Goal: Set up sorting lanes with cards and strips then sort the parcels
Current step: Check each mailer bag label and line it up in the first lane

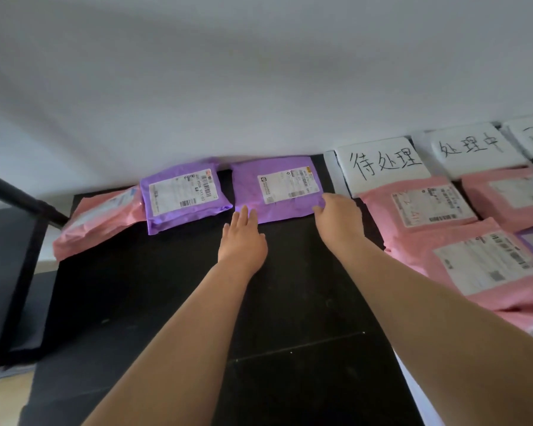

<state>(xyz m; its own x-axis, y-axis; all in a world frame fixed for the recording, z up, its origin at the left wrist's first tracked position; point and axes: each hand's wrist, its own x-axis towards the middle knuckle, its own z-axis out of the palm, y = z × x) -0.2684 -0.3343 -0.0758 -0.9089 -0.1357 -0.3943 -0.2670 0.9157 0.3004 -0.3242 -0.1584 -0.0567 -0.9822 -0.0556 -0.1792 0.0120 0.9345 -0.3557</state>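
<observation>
A flat purple parcel (274,192), crinkled plastic with a white label, lies on the matte black surface (290,302) against a white wall (259,87). The left hand (242,241) lays straight, close-set fingers (243,215) on its near edge. The right hand (336,219) curls its fingers round its near right corner. Left of it is a plumper purple parcel (182,195); right of it, a handwritten white card (382,167).

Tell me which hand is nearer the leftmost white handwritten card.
Right. The right hand grips the purple parcel's corner just left of the white card; the left hand touches that parcel's near edge, farther left.
</observation>
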